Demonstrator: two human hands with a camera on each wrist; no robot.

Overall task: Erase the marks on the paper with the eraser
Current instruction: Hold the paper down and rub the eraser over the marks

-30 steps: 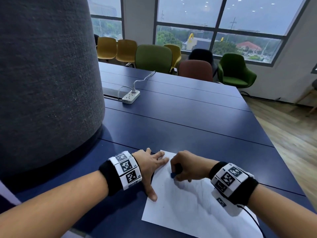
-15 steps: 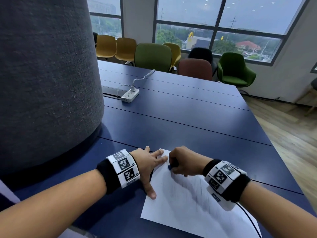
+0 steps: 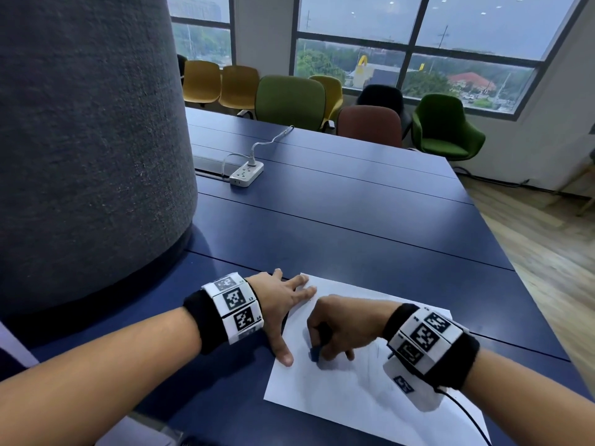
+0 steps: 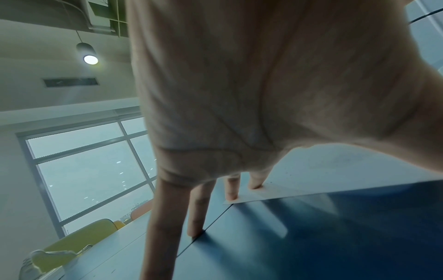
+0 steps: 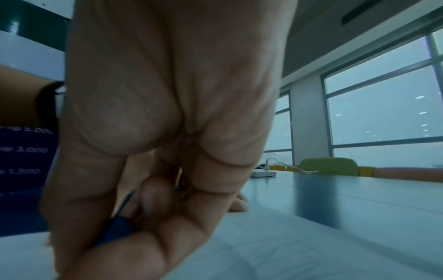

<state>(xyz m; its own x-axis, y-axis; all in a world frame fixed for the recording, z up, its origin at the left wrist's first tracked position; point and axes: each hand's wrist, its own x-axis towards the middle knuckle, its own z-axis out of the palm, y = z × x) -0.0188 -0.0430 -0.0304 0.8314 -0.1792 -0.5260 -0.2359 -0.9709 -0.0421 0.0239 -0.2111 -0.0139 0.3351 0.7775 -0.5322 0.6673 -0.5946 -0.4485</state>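
A white sheet of paper [image 3: 347,394] lies on the dark blue table [image 3: 354,226] near its front edge, with faint grey pencil marks [image 3: 380,358] across its middle. My right hand [image 3: 338,329] grips a small blue eraser [image 3: 315,353] and presses its tip onto the paper near the left edge. The eraser [image 5: 117,230] shows dark blue between the curled fingers in the right wrist view. My left hand [image 3: 283,304] lies flat with fingers spread, holding down the paper's top left corner [image 4: 242,197]; its thumb rests at the left edge.
A large grey felt-covered column [image 3: 90,149] stands on the table at the left. A white power strip [image 3: 246,173] with a cable lies farther back. Coloured chairs [image 3: 289,98] line the far side under the windows. The table's right edge drops to a wooden floor [image 3: 547,252].
My right hand has slid the eraser down the paper toward me, away from the top left corner. The left hand has stayed pressed on the corner.
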